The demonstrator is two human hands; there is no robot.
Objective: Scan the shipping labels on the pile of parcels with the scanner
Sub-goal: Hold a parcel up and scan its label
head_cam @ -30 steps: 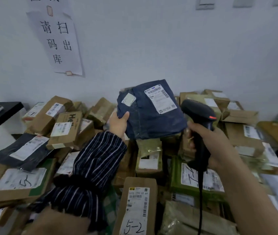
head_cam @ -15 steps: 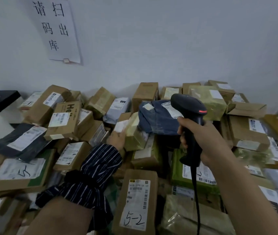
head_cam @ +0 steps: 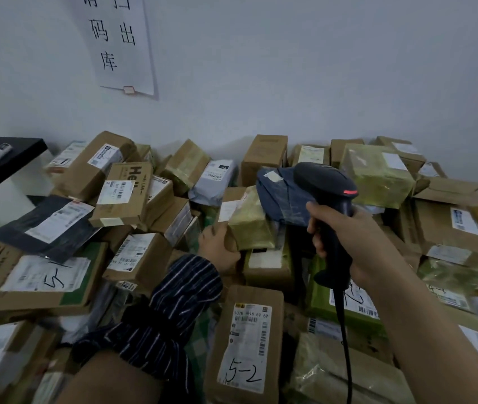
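Note:
A pile of parcels fills the lower half of the view: brown boxes, tape-wrapped boxes and mailer bags, most with white labels. My right hand [head_cam: 345, 243] grips a black handheld scanner [head_cam: 326, 185] with a red light, its cable hanging down. The scanner's head sits in front of a dark blue mailer bag [head_cam: 280, 196] lying on the pile. My left hand [head_cam: 217, 246], in a striped sleeve, grips the near end of a small box wrapped in yellowish tape [head_cam: 249, 225], just left of the blue bag.
A brown parcel marked "5-2" [head_cam: 246, 342] lies near me in the middle. At the far left stands a black shelf top [head_cam: 13, 158] with a white remote on it. A paper sign [head_cam: 118, 42] hangs on the white wall behind the pile.
The blue mailer bag, held up by my left hand a second ago, now lies on the pile. My left hand has moved down onto the small tape-wrapped box. The scanner stays raised.

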